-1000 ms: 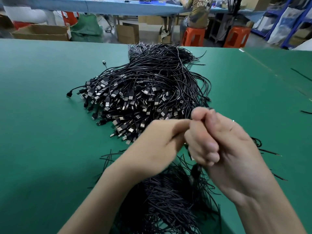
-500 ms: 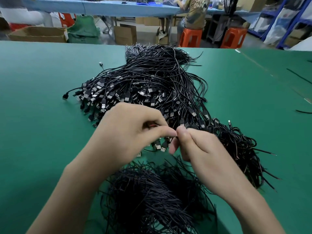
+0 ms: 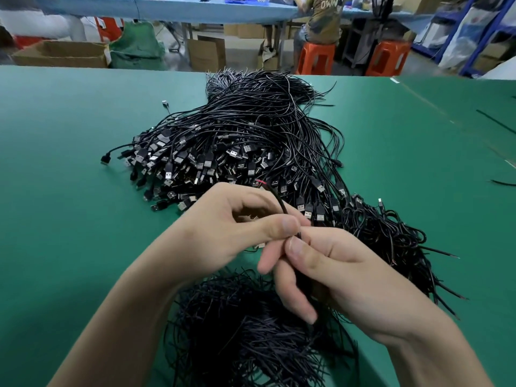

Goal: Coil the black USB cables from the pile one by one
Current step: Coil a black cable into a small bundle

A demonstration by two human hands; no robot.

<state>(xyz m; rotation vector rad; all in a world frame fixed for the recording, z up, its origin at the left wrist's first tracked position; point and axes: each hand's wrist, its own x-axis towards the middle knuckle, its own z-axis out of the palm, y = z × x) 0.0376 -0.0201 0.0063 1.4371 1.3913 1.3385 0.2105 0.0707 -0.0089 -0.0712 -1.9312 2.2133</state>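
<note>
A big pile of black USB cables lies in the middle of the green table, plugs fanned toward me. My left hand and my right hand meet just in front of it, both pinching one thin black cable. The cable's free end sticks up past my left fingers and shows a bit of red wire at the tip. A heap of coiled cables lies to the right of my hands. A mound of short black ties sits below my wrists.
The green table stretches left and right. Stray black pieces lie at the far right. Beyond the far edge are cardboard boxes, orange stools, a seated person and blue shelving.
My hands have shifted slightly toward me and to the right. The cable end with the red tip now sticks up from my left fingers, and my right fingers have spread below the pinch.
</note>
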